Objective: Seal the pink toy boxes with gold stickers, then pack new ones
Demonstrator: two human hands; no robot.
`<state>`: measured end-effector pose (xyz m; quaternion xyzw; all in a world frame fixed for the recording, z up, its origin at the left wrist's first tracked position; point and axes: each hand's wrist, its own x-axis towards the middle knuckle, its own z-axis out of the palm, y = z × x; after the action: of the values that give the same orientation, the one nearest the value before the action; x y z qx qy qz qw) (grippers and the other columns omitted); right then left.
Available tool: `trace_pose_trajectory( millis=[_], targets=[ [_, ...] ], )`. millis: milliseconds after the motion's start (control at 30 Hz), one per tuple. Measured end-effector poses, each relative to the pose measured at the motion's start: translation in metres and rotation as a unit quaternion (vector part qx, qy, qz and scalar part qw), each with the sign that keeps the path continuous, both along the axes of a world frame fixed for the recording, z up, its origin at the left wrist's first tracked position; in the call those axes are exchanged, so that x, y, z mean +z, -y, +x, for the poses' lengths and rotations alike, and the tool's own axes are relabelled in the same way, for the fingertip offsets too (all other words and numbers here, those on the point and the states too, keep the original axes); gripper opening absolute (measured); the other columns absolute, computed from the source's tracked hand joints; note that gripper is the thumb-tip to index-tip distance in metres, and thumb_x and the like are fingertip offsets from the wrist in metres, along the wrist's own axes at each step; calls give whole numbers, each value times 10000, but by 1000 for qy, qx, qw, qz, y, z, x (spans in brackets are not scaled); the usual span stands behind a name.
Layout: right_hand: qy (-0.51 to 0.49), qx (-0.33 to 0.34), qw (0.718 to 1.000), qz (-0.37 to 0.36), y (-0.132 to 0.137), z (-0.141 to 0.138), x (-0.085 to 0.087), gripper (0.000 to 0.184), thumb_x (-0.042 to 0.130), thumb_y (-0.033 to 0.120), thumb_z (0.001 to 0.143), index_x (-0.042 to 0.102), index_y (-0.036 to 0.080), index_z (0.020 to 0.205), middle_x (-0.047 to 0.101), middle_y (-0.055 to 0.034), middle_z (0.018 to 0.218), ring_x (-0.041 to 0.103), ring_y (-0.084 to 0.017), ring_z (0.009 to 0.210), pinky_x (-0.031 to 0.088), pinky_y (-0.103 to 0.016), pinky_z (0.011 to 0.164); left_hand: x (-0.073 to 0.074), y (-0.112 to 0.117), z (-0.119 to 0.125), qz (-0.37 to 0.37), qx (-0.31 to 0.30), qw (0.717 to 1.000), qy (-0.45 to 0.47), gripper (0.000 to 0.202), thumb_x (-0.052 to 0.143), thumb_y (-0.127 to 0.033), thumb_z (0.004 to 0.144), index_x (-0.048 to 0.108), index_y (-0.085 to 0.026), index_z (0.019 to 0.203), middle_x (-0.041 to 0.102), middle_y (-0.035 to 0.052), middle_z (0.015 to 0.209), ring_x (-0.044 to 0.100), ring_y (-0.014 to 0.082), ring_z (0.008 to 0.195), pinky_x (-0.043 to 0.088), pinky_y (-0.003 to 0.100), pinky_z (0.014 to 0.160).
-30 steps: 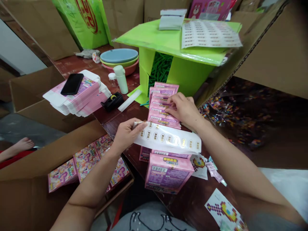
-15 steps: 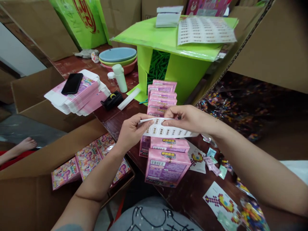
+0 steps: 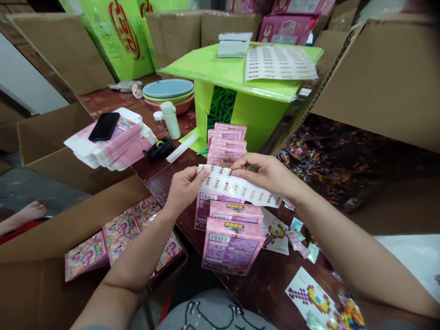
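Note:
Between both hands a white sticker sheet (image 3: 240, 187) with rows of small oval printed labels is stretched above the table. My left hand (image 3: 187, 185) pinches its left end between thumb and fingers. My right hand (image 3: 263, 172) is closed at the sheet's upper edge, thumb and fingertips together on it. Under and behind the sheet runs a row of pink boxes (image 3: 232, 250) standing upright, the nearest one showing a barcode and purple print. Part of the row is hidden by the sheet and hands.
A carton (image 3: 79, 201) at lower left holds several printed boxes. Flattened pink boxes with a phone (image 3: 105, 126) lie near a tape dispenser (image 3: 158, 150) and a bottle (image 3: 170, 120). Another sticker sheet (image 3: 280, 63) rests on a green box (image 3: 192, 62). Picture cards (image 3: 311, 295) and small bags lie right.
The sheet has tilted so more of its label rows face me, and its left edge is less curled. The view has shifted slightly; both hands keep hold.

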<state>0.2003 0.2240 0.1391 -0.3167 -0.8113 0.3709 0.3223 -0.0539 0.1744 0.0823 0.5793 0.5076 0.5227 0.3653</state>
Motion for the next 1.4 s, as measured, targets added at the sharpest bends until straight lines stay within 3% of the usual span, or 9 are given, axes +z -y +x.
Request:
trace_pose_trajectory(
  millis=[167, 267, 467, 600, 767, 967, 1067, 1167, 1400],
  targets=[
    [-95, -120, 987, 54, -31, 0, -9, 238, 789, 469, 938, 776, 233, 919, 778, -63, 991, 700, -221, 938, 546, -401, 890, -5, -3, -2, -20, 12, 1000, 12, 385, 734, -523, 930, 725, -176, 761, 660, 21, 767, 515, 144, 688, 404, 238, 584],
    [-46, -151, 985, 71, -57, -3, -10, 301, 805, 513, 891, 764, 217, 853, 768, -68, 936, 677, -228, 904, 531, -397, 861, -9, -5, -5, -22, 16, 1000, 0, 373, 722, -528, 931, 737, -186, 784, 678, 36, 810, 561, 169, 750, 444, 247, 625],
    [10, 8, 999, -49, -53, -19, -4, 386, 774, 580, 926, 815, 199, 977, 795, -66, 981, 698, -191, 844, 544, -337, 762, -16, -15, -16, -23, 42, 999, -22, 379, 726, -546, 923, 749, -189, 794, 700, 51, 844, 581, 186, 783, 468, 262, 648],
    [-11, 93, 996, -6, -39, -24, 0, 224, 804, 441, 935, 836, 220, 947, 804, -52, 976, 736, -188, 927, 570, -349, 883, -20, -21, -19, -26, 39, 999, -16, 382, 732, -534, 916, 733, -187, 757, 665, 35, 781, 554, 172, 740, 440, 255, 621],
    [-51, -86, 995, 7, -64, -13, -4, 244, 798, 448, 920, 788, 205, 907, 795, -57, 966, 705, -188, 871, 552, -333, 816, -25, -20, -15, -68, 24, 997, 33, 413, 737, -568, 909, 731, -178, 777, 679, 36, 757, 561, 167, 690, 428, 254, 590],
    [170, -148, 973, 40, -105, -17, -32, 58, 770, 237, 871, 728, 200, 854, 782, -63, 985, 701, -230, 898, 506, -350, 832, -23, -11, -14, -63, 31, 997, 42, 409, 769, -572, 875, 760, -170, 804, 700, 47, 812, 570, 167, 724, 459, 241, 603],
    [209, -175, 957, 99, -103, -23, -37, 174, 752, 188, 890, 723, 202, 1061, 763, -90, 1147, 692, -253, 996, 492, -370, 892, -20, -5, -16, -67, 44, 996, 46, 430, 794, -595, 863, 779, -166, 838, 688, 38, 788, 554, 155, 696, 449, 232, 582],
    [228, -185, 945, 140, -95, -27, -35, 317, 731, 216, 950, 679, 208, 1262, 695, -129, 1348, 659, -289, 1138, 432, -449, 1028, -17, 1, -17, -77, 51, 994, 60, 472, 831, -633, 828, 790, -164, 863, 706, 40, 790, 576, 154, 683, 457, 229, 569],
    [215, -221, 950, 41, -66, -37, -4, 66, 728, 203, 984, 763, 153, 1010, 731, -95, 1238, 631, -267, 1261, 386, -454, 1100, 3, 30, -13, -78, 123, 987, 62, 513, 899, -673, 693, 805, -188, 831, 709, -5, 682, 595, 156, 576, 477, 237, 483]
  ],
)
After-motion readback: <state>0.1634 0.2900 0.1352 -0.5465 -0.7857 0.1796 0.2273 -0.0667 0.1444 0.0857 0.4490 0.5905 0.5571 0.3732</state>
